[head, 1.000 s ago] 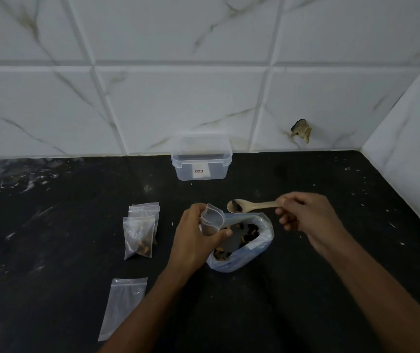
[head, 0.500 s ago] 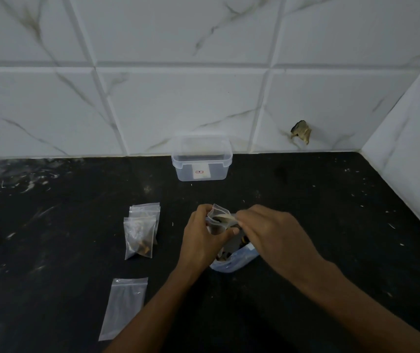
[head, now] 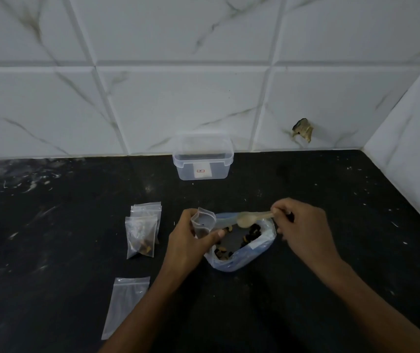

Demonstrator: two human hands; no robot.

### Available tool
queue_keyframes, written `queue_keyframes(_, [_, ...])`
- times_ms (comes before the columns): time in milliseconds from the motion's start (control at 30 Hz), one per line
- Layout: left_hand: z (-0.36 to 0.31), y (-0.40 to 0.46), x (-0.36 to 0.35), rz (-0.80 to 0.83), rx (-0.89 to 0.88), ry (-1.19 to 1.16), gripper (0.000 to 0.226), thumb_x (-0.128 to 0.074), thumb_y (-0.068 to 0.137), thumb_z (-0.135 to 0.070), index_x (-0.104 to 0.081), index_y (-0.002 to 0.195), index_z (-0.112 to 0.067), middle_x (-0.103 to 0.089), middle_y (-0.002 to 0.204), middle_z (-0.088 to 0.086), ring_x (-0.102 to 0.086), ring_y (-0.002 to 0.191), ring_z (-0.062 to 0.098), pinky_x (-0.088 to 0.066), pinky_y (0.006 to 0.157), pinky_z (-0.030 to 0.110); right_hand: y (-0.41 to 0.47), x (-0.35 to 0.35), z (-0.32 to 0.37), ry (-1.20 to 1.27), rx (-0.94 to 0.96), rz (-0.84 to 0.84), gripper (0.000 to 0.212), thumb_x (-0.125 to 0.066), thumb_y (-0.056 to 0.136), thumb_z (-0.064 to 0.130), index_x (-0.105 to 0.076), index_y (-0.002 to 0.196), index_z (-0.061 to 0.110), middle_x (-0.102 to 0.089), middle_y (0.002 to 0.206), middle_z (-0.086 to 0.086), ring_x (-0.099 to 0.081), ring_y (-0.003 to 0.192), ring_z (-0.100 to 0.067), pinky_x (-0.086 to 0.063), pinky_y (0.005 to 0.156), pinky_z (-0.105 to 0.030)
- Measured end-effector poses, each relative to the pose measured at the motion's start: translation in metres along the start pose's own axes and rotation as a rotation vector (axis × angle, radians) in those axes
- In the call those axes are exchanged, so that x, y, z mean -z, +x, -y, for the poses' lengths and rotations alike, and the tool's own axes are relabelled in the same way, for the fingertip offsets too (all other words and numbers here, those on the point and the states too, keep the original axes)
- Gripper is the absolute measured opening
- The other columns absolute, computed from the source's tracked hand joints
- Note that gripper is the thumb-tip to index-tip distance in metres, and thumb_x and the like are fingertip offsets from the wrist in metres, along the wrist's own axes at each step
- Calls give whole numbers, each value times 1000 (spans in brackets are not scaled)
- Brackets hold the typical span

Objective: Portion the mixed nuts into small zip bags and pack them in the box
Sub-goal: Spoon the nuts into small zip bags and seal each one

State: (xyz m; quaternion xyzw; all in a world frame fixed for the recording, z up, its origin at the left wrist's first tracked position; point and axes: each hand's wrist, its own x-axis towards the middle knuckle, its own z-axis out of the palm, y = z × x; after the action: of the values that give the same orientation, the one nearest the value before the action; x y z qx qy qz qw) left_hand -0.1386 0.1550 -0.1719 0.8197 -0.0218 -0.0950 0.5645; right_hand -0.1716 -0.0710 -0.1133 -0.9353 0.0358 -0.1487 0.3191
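My left hand (head: 188, 238) holds a small clear zip bag (head: 203, 222) upright with its mouth open, beside a large plastic bag of mixed nuts (head: 244, 240) lying open on the black counter. My right hand (head: 300, 225) pinches the handle of a wooden spoon (head: 248, 220), whose bowl hovers over the big bag's opening, blurred by motion. A clear plastic box (head: 203, 159) stands against the wall behind, lid off or clear. Filled small zip bags (head: 141, 235) lie stacked to the left.
An empty flat zip bag (head: 125, 307) lies at the front left. White marble tiles form the back wall, and a side wall (head: 412, 161) closes the counter at the right. A chipped hole (head: 303, 129) marks the back tile.
My right hand drew the spoon out of the small bag's mouth and moved right, over the big nut bag. My left hand kept hold of the small bag.
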Motion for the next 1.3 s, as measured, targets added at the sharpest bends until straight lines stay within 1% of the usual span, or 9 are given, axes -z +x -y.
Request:
queue_keyframes(100, [5,-5,6,4,34,-7,43,-80,78,-36,-48,106,-41,-63,104,-14,-62,89,-4,-47,63,10,-4,-24,-20,-93,-48,167,10,-58,93,13,-66,91,18,-61,75,8,-58,66,0,-48,59,-14])
queue_keyframes(200, [10,-6,6,41,71,-20,43,-79,78,-37,-48,108,-40,-64,107,-11,-63,95,0,-50,73,18,-8,-45,-26,-118,-69,266,11,-56,95,16,-66,94,19,-64,84,5,-59,73,-2,-53,69,-21])
queue_keyframes(267, [11,-6,5,47,79,-28,43,-78,78,-38,-49,110,-39,-65,108,-11,-64,96,2,-53,75,22,-11,-55,-24,-58,-98,303,14,-56,95,15,-67,88,20,-64,79,4,-61,70,-4,-54,67,-25])
queue_keyframes(400, [10,-5,3,51,89,-42,43,-77,79,-37,-50,112,-36,-65,108,-9,-65,95,3,-53,73,19,-20,-72,-16,73,-240,334,18,-54,95,15,-67,84,16,-66,75,-1,-65,62,-13,-57,58,-34])
queue_keyframes(500, [8,-5,2,53,86,-38,43,-77,79,-37,-49,111,-36,-65,108,-10,-65,95,3,-51,71,18,-19,-76,-15,190,-419,341,18,-52,96,13,-69,88,13,-68,78,-3,-66,57,-11,-53,49,-20])
queue_keyframes(833, [3,-1,-1,-17,8,31,51,-82,74,-34,-47,111,-39,-61,110,-13,-60,99,0,-49,75,16,-6,-35,-28,406,-650,275,14,-54,95,9,-67,93,13,-69,85,-10,-66,68,-16,-50,54,-21])
queue_keyframes(1000, [-3,2,-8,-35,-68,139,57,-84,73,-32,-43,111,-41,-53,113,-13,-54,98,-2,-42,70,9,11,1,-12,533,-631,181,15,-53,95,6,-69,95,6,-69,83,-14,-63,64,-16,-51,53,-24])
queue_keyframes(1100, [-5,5,-12,-20,-86,163,61,-84,73,-31,-41,115,-39,-51,119,-10,-52,102,1,-41,74,10,17,17,4,582,-564,126,15,-53,94,4,-69,93,4,-67,77,-13,-61,60,-15,-51,50,-24])
queue_keyframes(1300, [-8,11,-23,3,-88,134,57,-83,73,-35,-44,114,-39,-53,119,-8,-53,105,3,-44,79,15,14,12,27,421,-340,115,14,-56,93,9,-69,89,15,-69,74,-5,-65,56,-11,-51,50,-20])
